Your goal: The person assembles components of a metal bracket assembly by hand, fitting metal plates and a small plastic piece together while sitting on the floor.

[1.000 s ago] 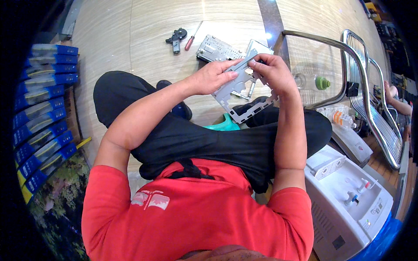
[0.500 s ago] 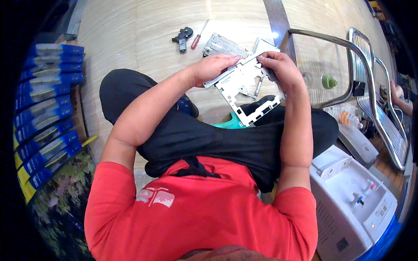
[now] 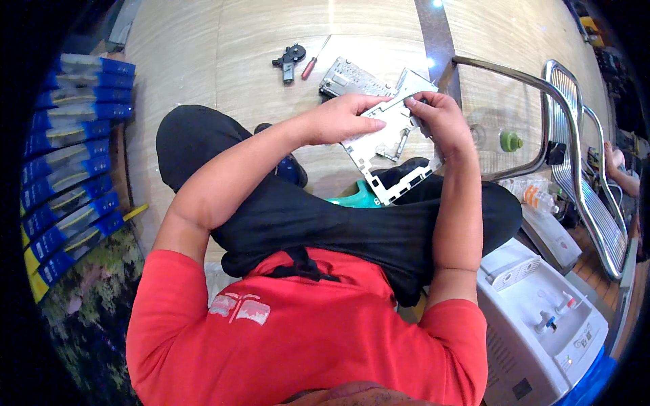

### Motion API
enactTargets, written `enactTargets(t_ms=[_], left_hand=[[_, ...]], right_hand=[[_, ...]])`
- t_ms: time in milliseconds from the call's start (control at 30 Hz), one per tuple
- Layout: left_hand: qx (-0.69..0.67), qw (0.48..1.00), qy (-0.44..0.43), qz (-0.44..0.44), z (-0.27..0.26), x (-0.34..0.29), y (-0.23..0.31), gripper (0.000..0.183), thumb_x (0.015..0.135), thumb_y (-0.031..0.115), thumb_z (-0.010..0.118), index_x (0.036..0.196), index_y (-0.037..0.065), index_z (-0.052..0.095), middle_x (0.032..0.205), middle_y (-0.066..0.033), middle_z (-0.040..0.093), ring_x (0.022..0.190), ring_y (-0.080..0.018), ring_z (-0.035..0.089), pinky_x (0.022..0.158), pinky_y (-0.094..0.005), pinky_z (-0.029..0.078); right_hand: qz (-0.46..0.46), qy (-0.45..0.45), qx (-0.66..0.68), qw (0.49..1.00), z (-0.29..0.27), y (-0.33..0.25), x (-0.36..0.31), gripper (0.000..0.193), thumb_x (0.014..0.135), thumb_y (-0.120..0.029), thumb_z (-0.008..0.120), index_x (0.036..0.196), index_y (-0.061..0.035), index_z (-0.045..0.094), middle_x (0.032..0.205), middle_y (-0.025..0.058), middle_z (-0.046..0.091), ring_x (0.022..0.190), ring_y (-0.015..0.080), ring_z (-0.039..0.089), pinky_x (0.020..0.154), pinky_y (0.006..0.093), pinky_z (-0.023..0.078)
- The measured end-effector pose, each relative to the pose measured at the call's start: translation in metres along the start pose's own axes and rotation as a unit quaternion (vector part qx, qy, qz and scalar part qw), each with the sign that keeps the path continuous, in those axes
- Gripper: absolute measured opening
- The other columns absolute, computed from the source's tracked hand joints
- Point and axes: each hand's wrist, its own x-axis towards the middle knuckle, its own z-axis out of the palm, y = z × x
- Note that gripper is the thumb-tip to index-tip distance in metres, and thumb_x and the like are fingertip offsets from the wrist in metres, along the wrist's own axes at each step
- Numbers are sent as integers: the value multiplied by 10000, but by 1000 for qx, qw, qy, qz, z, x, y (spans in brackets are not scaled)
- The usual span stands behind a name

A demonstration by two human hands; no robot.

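Partly over the black cloth trousers (image 3: pixel 325 227), a thin silver-white sheet-metal frame with cut-outs (image 3: pixel 367 143) is held, left hand (image 3: pixel 342 120) closed on its left side, right hand (image 3: pixel 443 123) pinching its far corner. Farther off, a red-handled metal screwdriver (image 3: pixel 309 68) lies on the pale glossy floor (image 3: pixel 271 27).

Stamped sheet-metal frame (image 3: pixel 370 143), upper half of the picture, right of centre.
Pale silvery-white, held aloft and turned askew: solid toward its upper left, a large ragged opening through it, a slotted bar (image 3: pixel 411 185) rising rightward from its lowest corner.
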Motion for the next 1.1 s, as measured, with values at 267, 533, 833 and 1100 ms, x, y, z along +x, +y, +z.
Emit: enactTargets(t_ms=[267,533,833,1100], left_hand=[[39,999,14,35,3,-2,-1,594,893,150,595,1445,66,392,1127,-87,643,977,-119,586,870,-275,472],[-33,999,-22,-6,1,0,-3,610,918,108,569,1474,48,327,1216,-28,577,1006,-67,538,871,-229,454],[-82,996,-30,-16,-1,4,-6,591,916,92,564,1467,65,353,1185,-47,606,975,-75,567,844,-235,472],[-62,998,-9,32,1,3,-4,585,920,114,558,1469,87,360,1186,-45,604,972,-88,562,866,-256,464]], right_hand=[[-35,-3,-26,999,-2,5,1,139,893,-171,657,867,-34,659,682,-44,582,559,15,441,489,185,312],[-21,-9,-67,997,-8,5,5,191,889,-194,667,888,-3,679,693,-18,609,574,41,487,508,210,361],[-25,58,-135,989,-18,-8,-6,205,912,-203,637,944,-6,685,723,-10,629,603,48,518,535,215,397],[-52,9,-175,983,-24,0,-5,164,911,-176,636,925,-14,661,689,-35,566,605,42,479,535,210,372]])
